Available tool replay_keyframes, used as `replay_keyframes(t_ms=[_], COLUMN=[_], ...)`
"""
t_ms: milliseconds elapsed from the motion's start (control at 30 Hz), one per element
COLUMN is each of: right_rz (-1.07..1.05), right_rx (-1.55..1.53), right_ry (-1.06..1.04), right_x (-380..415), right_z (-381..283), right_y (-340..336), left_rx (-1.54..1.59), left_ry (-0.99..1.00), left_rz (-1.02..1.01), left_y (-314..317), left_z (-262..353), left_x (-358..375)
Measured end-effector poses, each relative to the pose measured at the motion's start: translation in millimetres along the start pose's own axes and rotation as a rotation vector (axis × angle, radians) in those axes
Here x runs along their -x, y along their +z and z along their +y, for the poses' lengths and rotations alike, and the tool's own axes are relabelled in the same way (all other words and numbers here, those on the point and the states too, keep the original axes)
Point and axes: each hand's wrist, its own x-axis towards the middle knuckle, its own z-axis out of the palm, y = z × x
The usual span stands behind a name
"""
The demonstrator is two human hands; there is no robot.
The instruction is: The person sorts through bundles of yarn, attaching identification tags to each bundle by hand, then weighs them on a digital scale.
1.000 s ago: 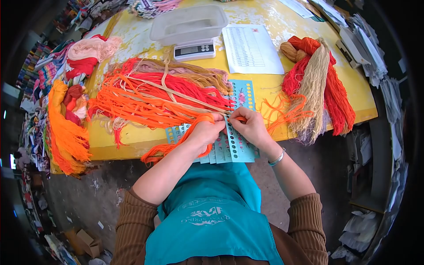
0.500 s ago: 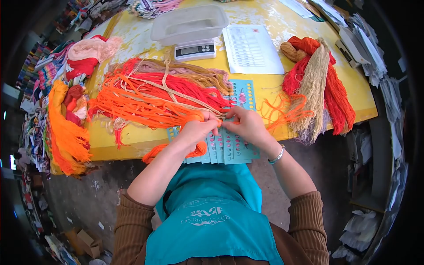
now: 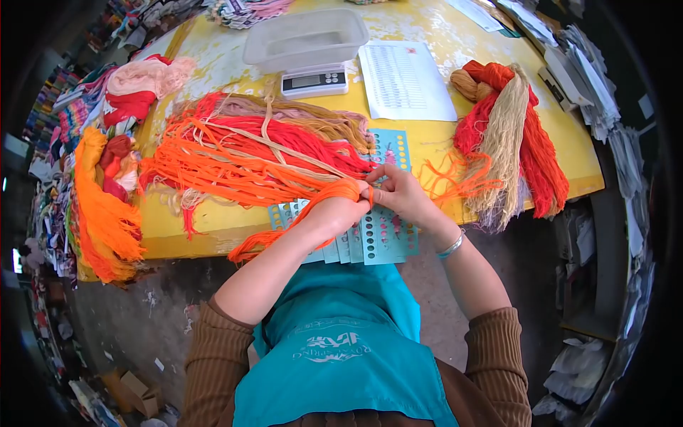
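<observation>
My left hand (image 3: 341,213) is closed on a bundle of orange thread (image 3: 267,240), which passes over the back of the hand and hangs toward the table's front edge. My right hand (image 3: 402,197) pinches the orange thread near the left fingertips, above several teal cards (image 3: 390,245) with rows of holes and pink flower prints. Long orange strands (image 3: 206,167) lie to the left, over red thread (image 3: 299,146) and beige strands. The upper ends of the cards are partly under the thread and my hands.
A kitchen scale (image 3: 314,81) stands by a clear plastic tub (image 3: 306,39) at the back. Beside it lies a printed sheet (image 3: 405,82). Red and beige skeins (image 3: 501,135) hang over the right edge, orange skeins (image 3: 107,206) over the left.
My left hand has moved slightly right and down, and the orange thread now lies over it. My right hand has shifted slightly and still meets the left at the thread.
</observation>
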Motion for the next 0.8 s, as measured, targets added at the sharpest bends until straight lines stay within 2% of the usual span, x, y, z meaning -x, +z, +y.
replay_keyframes(t_ms=[33,100,167,200,267,333,400,467,533,633,667,700,733,800], right_rz=[-0.016,0.004,0.025,0.018,0.015,-0.028,-0.043,-0.061,-0.082,-0.060,-0.063,-0.044,-0.024,-0.012], right_rx=[-0.049,-0.008,0.032,0.087,0.144,0.229,0.261,0.294,0.338,0.353,0.357,0.362,0.366,0.367], right_ry=[-0.003,0.005,0.016,0.030,0.049,0.015,0.029,0.045,0.015,0.019,0.019,0.003,-0.013,-0.025], right_x=[1,2,3,3,3,3,3,3,3,4,4,3,3,4], right_z=[-1,-8,-13,-13,-14,-16,-23,-25,-25,-26,-25,-23,-21,-18], right_y=[-1,-1,1,1,-2,-3,-4,-4,-4,-2,-1,1,2,3], left_rx=[0.001,0.016,0.784,0.942,1.068,1.163,1.131,1.151,1.207,1.251,1.236,1.218,1.220,0.787], left_ry=[0.001,0.169,-0.323,-0.309,-0.285,-0.286,-0.261,-0.224,-0.239,-0.144,-0.052,0.041,0.043,-0.026], left_rz=[-0.002,0.152,-0.071,-0.102,-0.163,-0.141,0.095,0.196,0.502,0.573,0.606,0.639,0.639,0.851], left_y=[2,5,-17,-25,-56,-100,-145,-195,-230,-290,-307,-315,-315,-311], left_z=[-5,-15,0,-2,-18,-27,-36,-57,-56,-78,-88,-93,-91,-88], left_x=[-3,-9,0,5,20,46,77,103,118,115,106,102,100,96])
